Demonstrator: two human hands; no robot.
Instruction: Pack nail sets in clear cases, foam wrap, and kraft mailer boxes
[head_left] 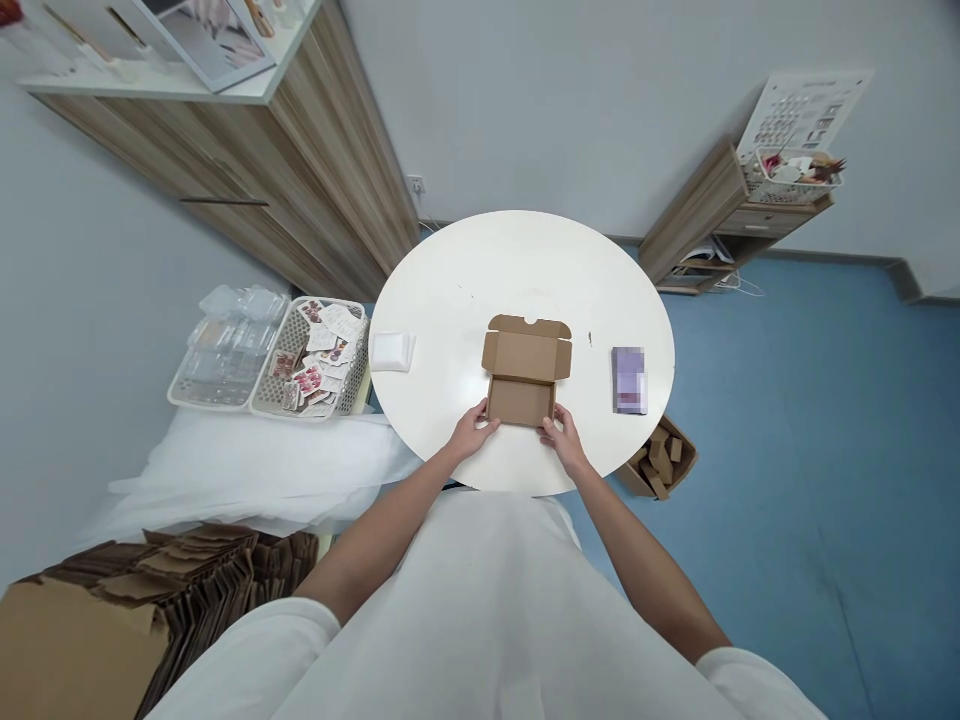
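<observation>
A small brown cardboard box (522,401) rests on the white round table (540,260), its lid raised and tilted back with the side flaps spread. Nothing shows inside it. My left hand (472,432) grips the box's near left corner, thumb at the front and fingers along the side. At the near right corner, my right hand (564,437) holds it the same way. To the left lies a white folded packet (391,352). A purple, pixel-blurred rectangular item (628,380) lies on the right side of the table.
Left of the table stand a white basket of printed cards (309,365) and a basket of clear plastic packs (229,350). Flattened cardboard (202,590) is stacked at lower left. A carton of small boxes (658,460) sits on the floor at right, below a wooden cabinet (694,225).
</observation>
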